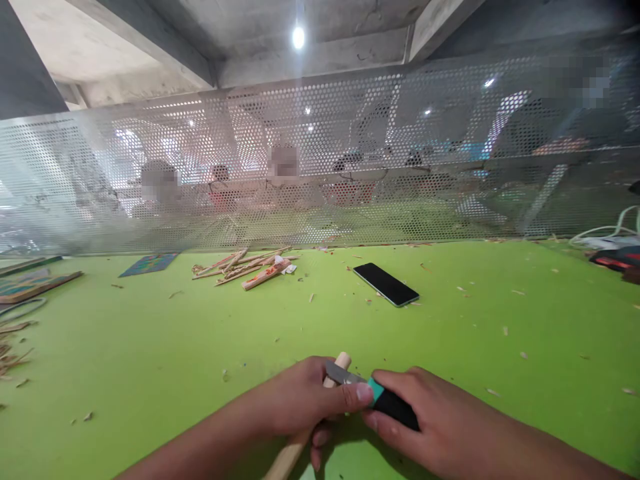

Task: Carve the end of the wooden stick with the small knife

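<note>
My left hand [305,400] is closed around a pale round wooden stick [287,460], which slants from the bottom edge up to its blunt end. In my right hand [420,413] is a knife [395,407] with a black and teal handle. Its grey blade lies across the stick near the upper end. My left thumb presses by the base of the blade, close to the teal part of the handle. Part of the stick is hidden behind my left fingers.
Beyond my hands a black phone [386,284] lies on the green table [175,373]. Thin wood sticks [235,267] and a stained wood piece [265,274] lie at the back. Shavings [13,357] and boards [35,285] are at left, cables [615,230] at right. A perforated metal screen [320,193] stands behind.
</note>
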Tool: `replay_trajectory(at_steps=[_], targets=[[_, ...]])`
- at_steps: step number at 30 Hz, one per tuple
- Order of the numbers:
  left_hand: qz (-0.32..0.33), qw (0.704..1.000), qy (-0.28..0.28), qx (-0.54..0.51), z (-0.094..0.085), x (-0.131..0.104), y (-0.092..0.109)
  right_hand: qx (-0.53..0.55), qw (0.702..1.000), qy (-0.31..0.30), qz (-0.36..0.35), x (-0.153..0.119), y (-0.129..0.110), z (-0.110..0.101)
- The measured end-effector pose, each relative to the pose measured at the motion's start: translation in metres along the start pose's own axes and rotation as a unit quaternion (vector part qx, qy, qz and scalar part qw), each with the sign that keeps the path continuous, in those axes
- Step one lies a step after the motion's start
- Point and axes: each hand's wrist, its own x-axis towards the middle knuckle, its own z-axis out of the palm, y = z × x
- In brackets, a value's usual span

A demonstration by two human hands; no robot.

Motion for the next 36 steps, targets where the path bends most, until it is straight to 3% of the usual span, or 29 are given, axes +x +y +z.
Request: replay_trajectory(at_steps=[11, 19, 25, 36], targets=[[-0.029, 0.989, 0.143, 0.014, 0.012, 0.001, -0.003, 0.008, 0.999, 0.026, 0.027, 0.002, 0.001, 0.003], [-0.012, 0.99, 0.138, -0.012, 0.012, 0.001, -0.003, 0.025, 0.998, 0.039, 0.035, 0.001, -0.002, 0.004], [-0.036, 0.991, 0.126, 0.004, 0.01, -0.001, -0.003, 0.049, 0.995, 0.05, 0.076, 0.008, 0.004, 0.0], [-0.03, 0.989, 0.146, -0.015, 0.015, -0.003, 0.005, 0.053, 0.997, 0.046, 0.035, 0.006, 0.002, 0.002]])
